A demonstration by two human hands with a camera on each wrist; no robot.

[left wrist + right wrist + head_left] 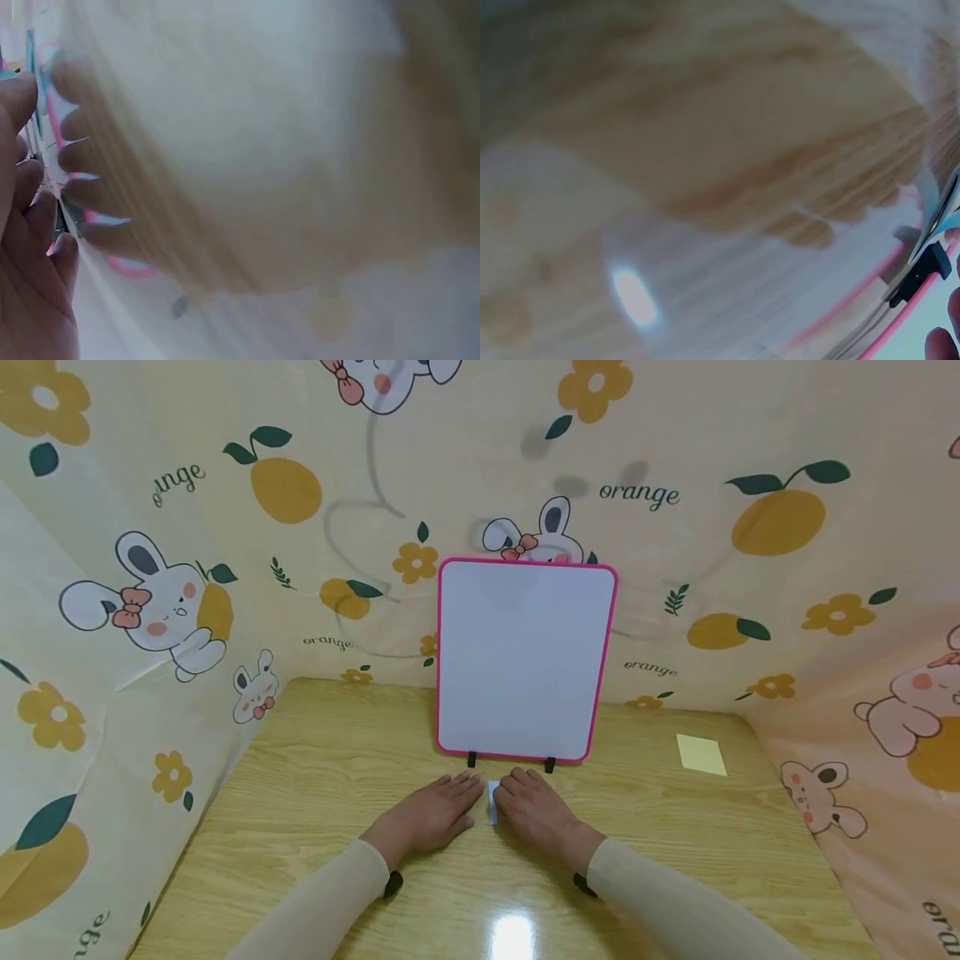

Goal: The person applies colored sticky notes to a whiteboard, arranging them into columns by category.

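Note:
A narrow strip of light-blue paper (492,802) shows on the wooden table (337,827), upright in the head view, its right part hidden beneath my right hand (538,814). That hand holds the paper with bent fingers; its thumb is out of sight. In the right wrist view a bit of the light-blue paper (949,222) curves up beside the fingertips (939,346). My left hand (438,810) lies palm down just left of the strip, its fingers straight and close together, with a small gap to the paper. The left wrist view shows these fingers (66,262) at its left edge.
A whiteboard with a pink frame (525,660) stands on black feet (550,765) right behind my hands, leaning toward the back wall. To the right lies a yellow sticky note (701,754). Printed cloth (660,585) with oranges and rabbits encloses the table's back and sides.

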